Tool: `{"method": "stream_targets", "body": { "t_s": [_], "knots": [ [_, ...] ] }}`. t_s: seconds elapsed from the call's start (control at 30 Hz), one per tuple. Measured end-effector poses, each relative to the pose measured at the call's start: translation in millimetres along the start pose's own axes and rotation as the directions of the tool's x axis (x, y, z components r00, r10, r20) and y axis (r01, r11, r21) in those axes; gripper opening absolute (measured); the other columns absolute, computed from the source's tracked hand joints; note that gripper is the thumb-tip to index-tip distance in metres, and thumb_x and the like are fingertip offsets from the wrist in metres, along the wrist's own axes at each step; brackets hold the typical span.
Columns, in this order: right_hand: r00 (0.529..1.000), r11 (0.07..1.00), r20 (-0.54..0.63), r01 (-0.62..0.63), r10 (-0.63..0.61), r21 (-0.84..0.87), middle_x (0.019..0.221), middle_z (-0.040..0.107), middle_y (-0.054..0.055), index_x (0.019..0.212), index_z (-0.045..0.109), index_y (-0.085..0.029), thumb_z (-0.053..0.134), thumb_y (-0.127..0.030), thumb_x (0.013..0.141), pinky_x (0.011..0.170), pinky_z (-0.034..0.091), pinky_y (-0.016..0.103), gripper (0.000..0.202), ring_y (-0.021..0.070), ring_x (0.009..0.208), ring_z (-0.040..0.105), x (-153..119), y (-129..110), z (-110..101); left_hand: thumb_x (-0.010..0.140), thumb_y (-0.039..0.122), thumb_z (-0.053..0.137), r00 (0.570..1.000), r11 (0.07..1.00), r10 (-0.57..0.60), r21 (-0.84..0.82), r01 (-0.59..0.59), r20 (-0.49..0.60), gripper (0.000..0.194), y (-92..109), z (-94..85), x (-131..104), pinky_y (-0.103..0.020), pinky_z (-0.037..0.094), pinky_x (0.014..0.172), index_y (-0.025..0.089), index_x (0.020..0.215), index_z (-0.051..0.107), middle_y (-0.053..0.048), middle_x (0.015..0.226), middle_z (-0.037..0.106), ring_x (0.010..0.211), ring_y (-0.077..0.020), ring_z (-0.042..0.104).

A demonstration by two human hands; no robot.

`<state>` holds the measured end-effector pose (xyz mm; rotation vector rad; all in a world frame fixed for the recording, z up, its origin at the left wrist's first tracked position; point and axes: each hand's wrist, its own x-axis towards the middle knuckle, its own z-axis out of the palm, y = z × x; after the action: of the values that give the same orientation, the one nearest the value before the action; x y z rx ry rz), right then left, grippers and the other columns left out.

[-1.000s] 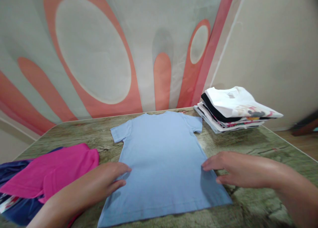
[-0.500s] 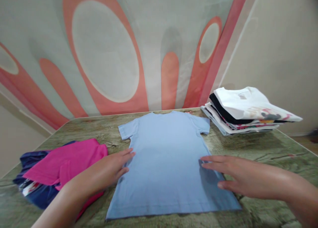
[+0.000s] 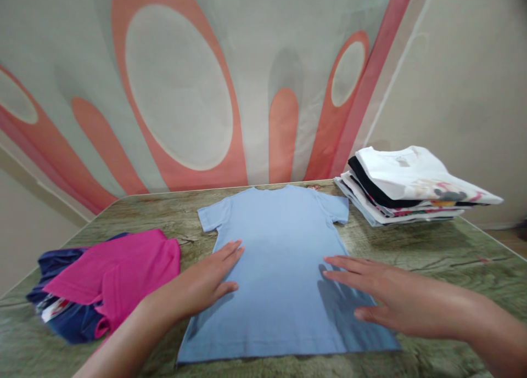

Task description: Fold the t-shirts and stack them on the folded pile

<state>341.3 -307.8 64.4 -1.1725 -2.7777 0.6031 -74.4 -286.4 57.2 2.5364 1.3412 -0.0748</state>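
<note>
A light blue T-shirt (image 3: 280, 290) lies spread flat on the table, its neck toward the far edge and its hem toward me. Over its left side is my left hand (image 3: 209, 282), fingers stretched out and the thumb apart. My right hand (image 3: 370, 285) is over the right side with its fingers spread, casting a shadow on the cloth. Neither hand holds anything. Whether the fingertips touch the shirt I cannot tell.
On the left of the wood-patterned table (image 3: 152, 213) lies a loose heap with a pink garment (image 3: 140, 263) over a dark blue garment (image 3: 74, 323). A stack of folded shirts (image 3: 415, 180), white on top, stands at the back right. A patterned wall covering (image 3: 255, 92) rises behind.
My left hand has moved right, from the shirt's left edge to over the cloth. My right hand has shifted slightly left. The shirt still lies flat.
</note>
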Motion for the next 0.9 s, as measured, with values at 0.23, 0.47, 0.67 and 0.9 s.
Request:
{"method": "stream_targets", "body": {
  "t_s": [0.23,0.47,0.67,0.9],
  "knots": [
    [0.967,0.997,-0.251,0.011,-0.031,-0.08,0.159,0.019,0.004,0.151,0.026,-0.026,0.044,-0.038,0.098,0.117,0.024,0.048,0.057,0.0248,0.146,0.013,52,-11,49,0.098,0.054,0.031,0.99,0.99,-0.014,0.139,0.033,-0.139,0.068,29,43.8,38,-0.047,0.017,0.118,0.017,0.154,0.015,-0.01,0.159,0.008,0.146,-0.0264,0.004],
    [0.966,0.986,-0.255,-0.084,0.045,-0.145,0.158,0.019,0.009,0.153,0.018,-0.019,0.034,-0.048,0.099,0.117,0.022,0.051,0.063,0.0242,0.146,0.013,65,11,73,0.098,0.057,0.026,0.983,0.967,-0.106,0.215,0.136,-0.148,0.069,10,49.6,41,-0.05,0.013,0.118,0.017,0.153,0.017,-0.01,0.158,0.014,0.146,-0.0267,0.008],
    [0.94,0.937,-0.304,-0.237,0.155,-0.256,0.15,0.036,0.017,0.143,0.042,-0.008,0.044,-0.047,0.095,0.112,0.034,0.048,0.062,0.0298,0.138,0.034,53,15,66,0.093,0.046,0.047,0.951,0.905,-0.308,0.309,0.291,0.005,0.069,2,16.8,19,-0.044,0.032,0.112,0.004,0.146,0.035,-0.022,0.153,0.026,0.14,-0.0315,0.03],
    [0.929,0.883,-0.334,-0.286,0.16,-0.372,0.135,0.056,0.017,0.124,0.062,-0.011,0.048,-0.025,0.091,0.099,0.049,0.047,0.039,0.0311,0.119,0.056,39,3,49,0.095,0.025,0.041,0.951,0.868,-0.309,0.401,0.294,-0.029,0.044,21,-8.2,8,-0.045,0.036,0.109,0.006,0.131,0.056,-0.021,0.144,0.044,0.134,-0.0303,0.042]
  ]
}}
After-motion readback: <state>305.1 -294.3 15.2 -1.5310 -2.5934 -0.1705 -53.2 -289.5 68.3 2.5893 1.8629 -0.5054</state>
